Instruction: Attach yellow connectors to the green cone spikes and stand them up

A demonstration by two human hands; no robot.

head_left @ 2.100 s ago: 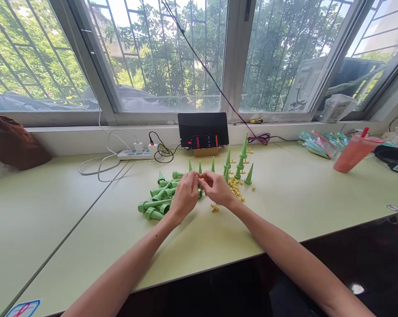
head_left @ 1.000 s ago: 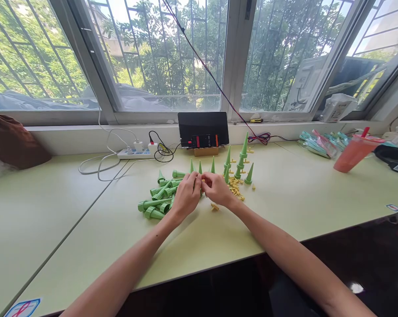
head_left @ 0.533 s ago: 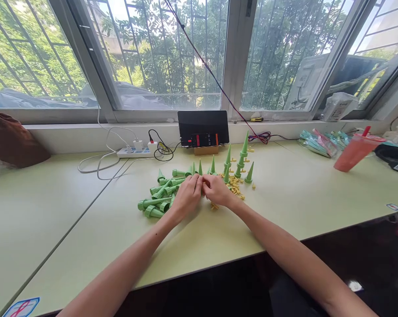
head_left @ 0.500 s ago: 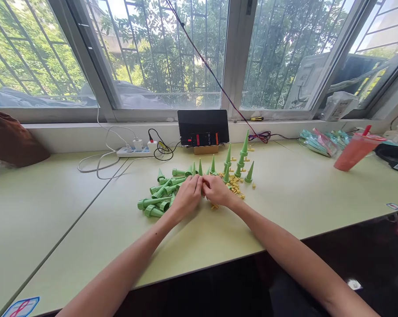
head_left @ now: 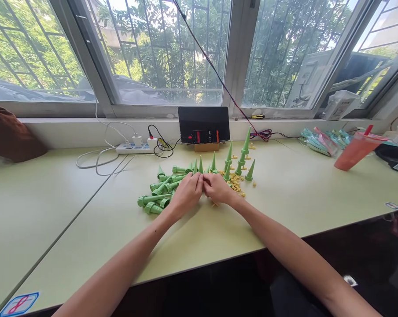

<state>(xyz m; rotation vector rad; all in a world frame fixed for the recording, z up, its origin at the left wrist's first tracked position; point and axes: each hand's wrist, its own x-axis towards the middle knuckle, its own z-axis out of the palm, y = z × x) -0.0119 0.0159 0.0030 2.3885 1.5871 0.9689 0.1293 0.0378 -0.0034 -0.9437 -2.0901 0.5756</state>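
Observation:
My left hand and my right hand meet above the table, fingers closed and nearly touching. A green plastic watering spike points up from between them, its lower end hidden by the fingers of my left hand. What the right fingertips pinch is hidden. Left of my hands lies a heap of green spikes. To the right, small yellow valve pieces are spread in a pile. Behind that pile stand several upright spikes, some stacked, with yellow pieces sticking out sideways.
A tablet with a phone before it leans by the window. The power strip and white cables are at back left. A red cup stands tilted in view at right, near plastic packets. The table's front edge is close.
The view has shifted slightly. My hands stay together in nearly the same place, with only slight finger movement; the heap and standing spikes look the same.

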